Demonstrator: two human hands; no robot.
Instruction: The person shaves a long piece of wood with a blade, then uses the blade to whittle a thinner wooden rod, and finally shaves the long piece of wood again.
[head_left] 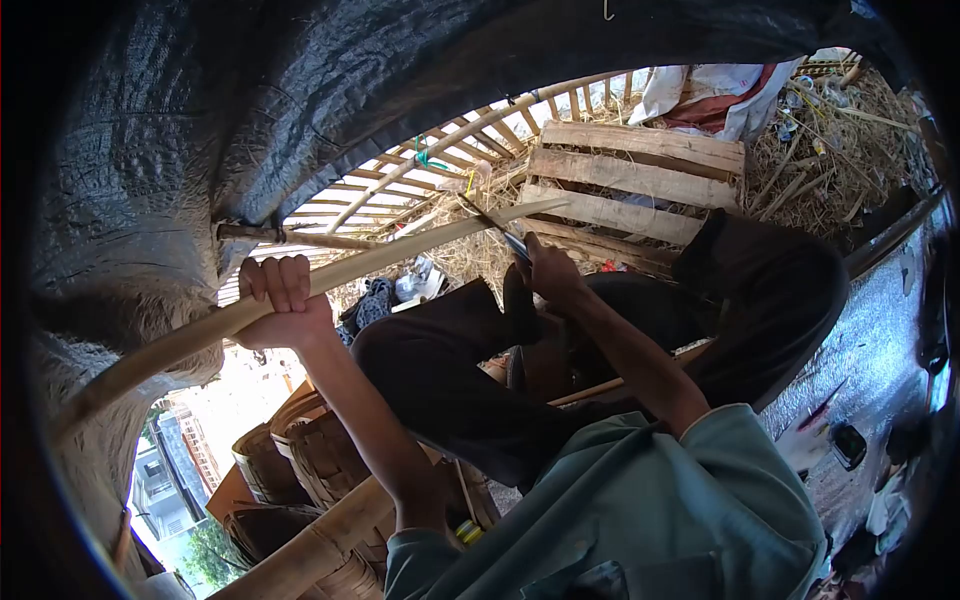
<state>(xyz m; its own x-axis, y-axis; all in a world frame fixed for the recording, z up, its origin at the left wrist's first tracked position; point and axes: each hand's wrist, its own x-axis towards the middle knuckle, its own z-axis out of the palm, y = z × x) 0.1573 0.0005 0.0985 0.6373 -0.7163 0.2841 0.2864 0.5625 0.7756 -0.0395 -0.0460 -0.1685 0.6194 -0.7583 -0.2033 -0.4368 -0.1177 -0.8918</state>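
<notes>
- The person's teal sleeves [640,500] fill the lower right, with both bare forearms reaching up and away from them.
- Woven baskets [300,450] sit at the lower left, beside a thick bamboo pole [320,540].
- The left hand [285,300] is wrapped in a full fist around the bamboo strip [400,250], fingers curled over its top and no gap showing.
- The bamboo strip is long, pale and slim. Its long axis slants from the lower left, close to the camera, up to the right. The far tip points towards the slatted pallet [630,180], and the strip passes above the dark-trousered knee [450,360].
- The right hand [548,272] is clenched on the handle of a knife [510,240], just under the strip's far end. The blade angles up to meet the strip there, though whether it bites in cannot be told.
- Beyond lie straw [820,160] and a split-bamboo frame [400,190].
- A black tarp [300,90] arches overhead.
</notes>
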